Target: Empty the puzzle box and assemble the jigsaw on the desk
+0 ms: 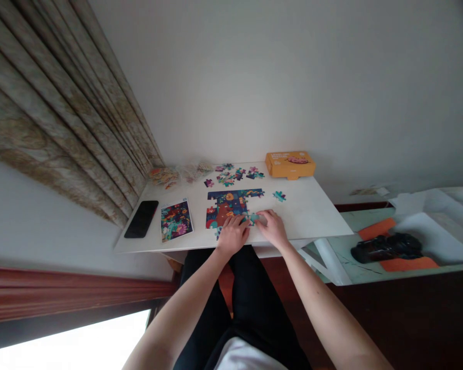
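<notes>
White, the table [312, 216] in the head view bears a partly joined puzzle [227, 206] near its front edge. The left hand [233, 235] rests over the puzzle's lower right part, whether gripping I cannot tell, while the right hand [272, 227] pinches a teal piece [254, 218] along the puzzle's right side.

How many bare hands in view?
2. Left hand: over the lower edge of the multicoloured, partly built jigsaw. Right hand: just right of it, at a pale-teal knobbed puzzle piece.
</notes>
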A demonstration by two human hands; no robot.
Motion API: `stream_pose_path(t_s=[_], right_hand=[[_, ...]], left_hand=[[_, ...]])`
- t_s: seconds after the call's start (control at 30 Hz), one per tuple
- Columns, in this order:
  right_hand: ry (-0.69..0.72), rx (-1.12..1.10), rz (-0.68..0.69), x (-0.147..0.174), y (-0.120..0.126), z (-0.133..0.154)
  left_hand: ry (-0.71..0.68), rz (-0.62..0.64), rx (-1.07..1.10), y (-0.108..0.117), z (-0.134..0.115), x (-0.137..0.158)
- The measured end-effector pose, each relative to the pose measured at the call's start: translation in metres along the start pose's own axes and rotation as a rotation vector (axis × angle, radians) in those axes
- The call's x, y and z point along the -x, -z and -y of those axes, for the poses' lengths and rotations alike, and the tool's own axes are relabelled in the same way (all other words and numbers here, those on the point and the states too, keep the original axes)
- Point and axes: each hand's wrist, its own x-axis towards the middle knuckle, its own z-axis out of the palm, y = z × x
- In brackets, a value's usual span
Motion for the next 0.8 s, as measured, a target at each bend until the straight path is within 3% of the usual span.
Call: stream_pose_path(t_s=[0.13,0.27,0.5,0.63,0.8], right_hand=[[-0.034,-0.044,0.046,-0.016,0.010,-0.023],[-0.049,0.194,0.008,-0.029,0.025,-0.043],[-0.058,0.355,0.029,-0.029,0.026,-0.036],[-0.073,0.347,0.046,-0.030,0.027,-0.034],[-0.103,0.362,0.061,-0.031,0.029,-0.032]], left_hand=[[0.005,0.013,0.015,0.002,0.011,-0.007],[0.130,-0.032,0.066,0.008,0.046,-0.038],[0.473,-0.109,0.144,0.004,0.119,-0.133],[0.530,-0.068,0.128,-0.007,0.140,-0.170],[0.539,0.003,0.064,-0.017,0.155,-0.189]])
